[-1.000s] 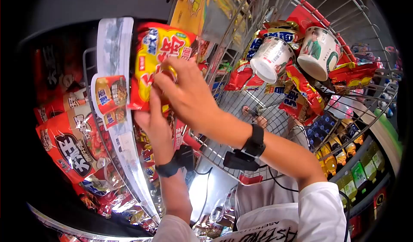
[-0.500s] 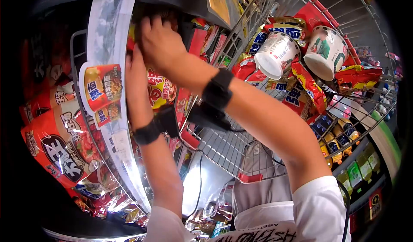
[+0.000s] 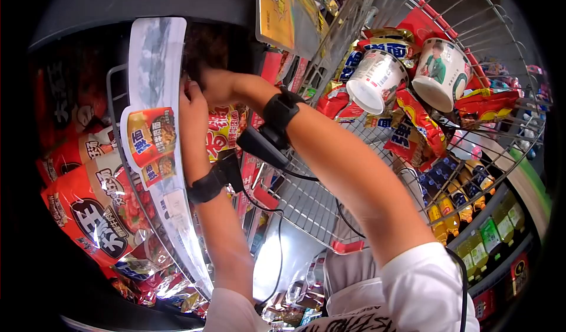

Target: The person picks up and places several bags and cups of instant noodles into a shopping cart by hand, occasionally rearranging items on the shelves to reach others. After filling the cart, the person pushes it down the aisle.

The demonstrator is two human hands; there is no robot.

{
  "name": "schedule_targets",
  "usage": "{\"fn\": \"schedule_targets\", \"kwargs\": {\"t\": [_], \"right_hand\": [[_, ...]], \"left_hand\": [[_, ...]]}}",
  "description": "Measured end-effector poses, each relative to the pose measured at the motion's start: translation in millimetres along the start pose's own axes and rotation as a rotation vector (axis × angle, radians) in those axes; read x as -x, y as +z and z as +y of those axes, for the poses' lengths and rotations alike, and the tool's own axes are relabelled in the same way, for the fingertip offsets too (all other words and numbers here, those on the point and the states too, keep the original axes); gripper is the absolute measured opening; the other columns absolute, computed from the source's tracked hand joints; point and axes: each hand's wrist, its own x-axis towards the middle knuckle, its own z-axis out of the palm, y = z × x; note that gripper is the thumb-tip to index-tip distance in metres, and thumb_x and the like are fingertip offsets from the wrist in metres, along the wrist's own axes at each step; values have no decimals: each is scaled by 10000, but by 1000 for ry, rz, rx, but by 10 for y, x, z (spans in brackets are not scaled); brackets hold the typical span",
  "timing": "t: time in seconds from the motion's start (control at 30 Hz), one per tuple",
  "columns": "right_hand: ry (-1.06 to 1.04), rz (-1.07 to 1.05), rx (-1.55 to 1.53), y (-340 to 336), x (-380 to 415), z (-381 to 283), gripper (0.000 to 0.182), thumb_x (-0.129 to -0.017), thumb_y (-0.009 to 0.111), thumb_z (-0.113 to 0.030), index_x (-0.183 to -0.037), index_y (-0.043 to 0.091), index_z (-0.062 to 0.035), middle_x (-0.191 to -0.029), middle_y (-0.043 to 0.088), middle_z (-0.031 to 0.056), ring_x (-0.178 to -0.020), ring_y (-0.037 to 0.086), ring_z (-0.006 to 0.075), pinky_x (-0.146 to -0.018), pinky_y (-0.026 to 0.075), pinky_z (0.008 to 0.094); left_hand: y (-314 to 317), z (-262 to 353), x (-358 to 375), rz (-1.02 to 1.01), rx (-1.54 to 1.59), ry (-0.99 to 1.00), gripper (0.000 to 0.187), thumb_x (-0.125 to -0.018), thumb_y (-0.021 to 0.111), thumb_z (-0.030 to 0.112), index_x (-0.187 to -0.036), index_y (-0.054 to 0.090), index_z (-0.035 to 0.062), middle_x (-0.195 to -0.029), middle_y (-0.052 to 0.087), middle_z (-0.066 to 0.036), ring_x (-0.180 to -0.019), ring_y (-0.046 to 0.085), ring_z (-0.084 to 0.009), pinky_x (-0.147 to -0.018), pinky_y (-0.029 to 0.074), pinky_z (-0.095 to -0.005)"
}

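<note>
My left hand (image 3: pixel 193 99) is beside the long white shelf sign (image 3: pixel 155 66), its fingers bent near the sign's right edge; what they hold, if anything, is hidden. Deeper in the dark shelf space, my right hand (image 3: pixel 217 86) reaches in, its fingers lost in shadow. Just below the hands stands a red and yellow noodle packet (image 3: pixel 223 132). A noodle picture label (image 3: pixel 151 136) is fixed on the sign. Both wrists wear black straps with small devices.
A wire shopping cart (image 3: pixel 306 199) on the right holds two white cups (image 3: pixel 376 79) (image 3: pixel 441 75) and red noodle packets (image 3: pixel 420 122). Large red noodle bags (image 3: pixel 97 211) lie at the left behind a wire rail. Bottles (image 3: pixel 489 234) stand on a lower shelf at the right.
My right hand has moved down and deeper into shadow, its fingers now hidden. The left hand sits slightly lower, with the fingers more bent. The whole view has shifted a little.
</note>
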Motion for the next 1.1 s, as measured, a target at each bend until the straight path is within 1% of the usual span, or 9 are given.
{"fn": "schedule_targets", "kwargs": {"t": [0.23, 0.3, 0.43, 0.5, 0.57, 0.67, 0.73, 0.83, 1.1], "right_hand": [[83, -76, 312, -141, 272, -227, 334, -809, 576, -204, -1002, 587, 69, -967, 613, 280, -926, 594, 412, -776, 488, 429], [-93, 314, 264, -105, 640, -306, 288, -738, 621, -130, -965, 581, 43, -958, 607, 237, -917, 585, 407, -787, 489, 430], [-41, 220, 340, -588, 1740, -808, 229, -644, 597, 8, -869, 560, -11, -900, 602, 189, -874, 596, 372, -751, 492, 433], [199, 87, 547, -927, 2228, -979, 239, -646, 579, 24, -879, 571, -28, -847, 607, 161, -832, 601, 354, -726, 489, 431], [253, 317, 757, -1286, 2650, -1035, 246, -654, 569, 32, -888, 584, -44, -816, 613, 139, -808, 607, 342, -713, 487, 430], [566, 337, 1330, -1911, 3182, -1005, 406, -706, 675, -57, -1091, 548, -48, -1109, 552, 160, -1048, 512, 344, -906, 408, 424], [515, 438, 1755, -2233, 3469, -895, 525, -720, 676, -109, -1207, 502, -21, -1287, 457, 150, -1189, 412, 314, -1003, 309, 481], [485, 217, 2014, -2613, 3727, -638, 444, -705, 662, -73, -1131, 540, -55, -1148, 532, 112, -1177, 439, 305, -994, 309, 485], [574, 84, 1361, -2492, 3316, -1620, 238, -623, 669, -40, -852, 609, -12, -824, 580, 135, -798, 582, 342, -697, 462, 425]], "left_hand": [[-12, -48, 51, -40, -74, 43, 333, -866, 580, 201, -1089, 618, -43, -1276, 491, -263, -1173, 475, -405, -996, 373, -406], [-18, 40, 65, -13, -57, 33, 347, -866, 586, 231, -1071, 622, -47, -1232, 520, -273, -1151, 489, -413, -983, 385, -416], [-13, 219, 151, 106, -86, 79, 368, -870, 591, 257, -1115, 599, -16, -1269, 510, -236, -1193, 464, -376, -1026, 340, -406], [-46, 269, 264, 118, -197, 230, 365, -887, 577, 236, -1171, 557, 7, -1250, 534, -200, -1174, 483, -348, -995, 357, -390], [-76, 370, 475, 151, -123, 299, 345, -884, 584, 217, -1171, 565, 25, -1317, 489, -181, -1241, 422, -346, -1039, 309, -419], [-87, 495, 868, 80, 12, 218, 303, -886, 574, 150, -1159, 569, 19, -1356, 458, -171, -1288, 371, -343, -1083, 248, -442], [-139, 637, 1144, 34, 75, 162, 294, -888, 569, 138, -1153, 567, 10, -1353, 461, -168, -1292, 372, -328, -1084, 249, -435], [-77, 889, 1438, -41, 309, 117, 284, -880, 560, 80, -1150, 544, -4, -1333, 472, -162, -1296, 371, -313, -1077, 262, -438], [-2, 1343, 1710, -375, 585, 122, 431, -879, 570, 130, -1265, 441, -11, -1366, 417, -186, -1286, 391, -274, -1082, 278, -400]]}}
